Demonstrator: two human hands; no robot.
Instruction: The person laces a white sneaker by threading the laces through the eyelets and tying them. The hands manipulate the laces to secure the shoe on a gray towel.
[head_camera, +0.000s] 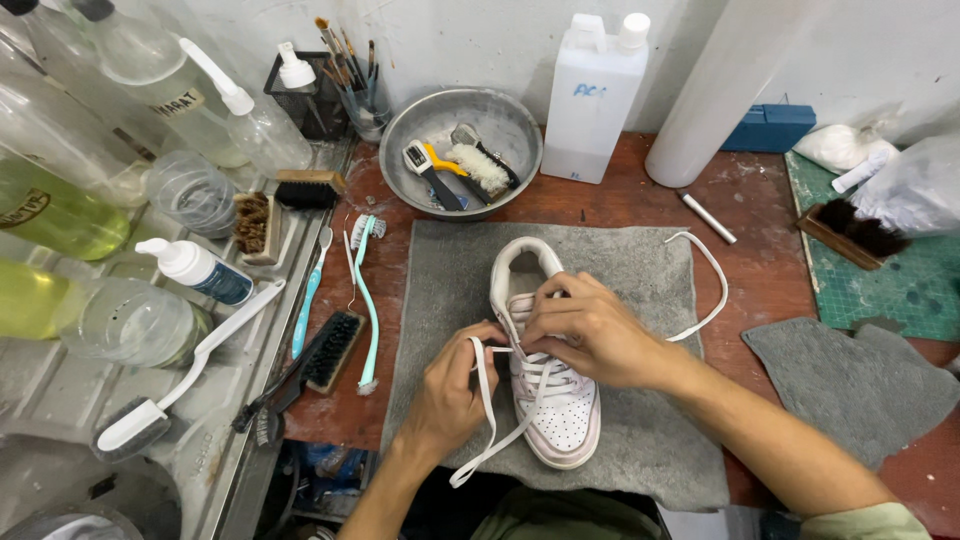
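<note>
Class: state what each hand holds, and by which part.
Left hand pinches the white shoelace partway along; right hand grips the laces on the white sneaker.

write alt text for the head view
Both hands, left and right, work a white lace on a white sneaker lying on a grey cloth. Brushes, bottles and a metal bowl sit around it.

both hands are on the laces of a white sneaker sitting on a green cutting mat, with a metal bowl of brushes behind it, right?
Not quite. In the head view the white sneaker sits on a grey cloth, not the green cutting mat. The left hand and right hand are at the laces, and the metal bowl of brushes is behind.
</note>
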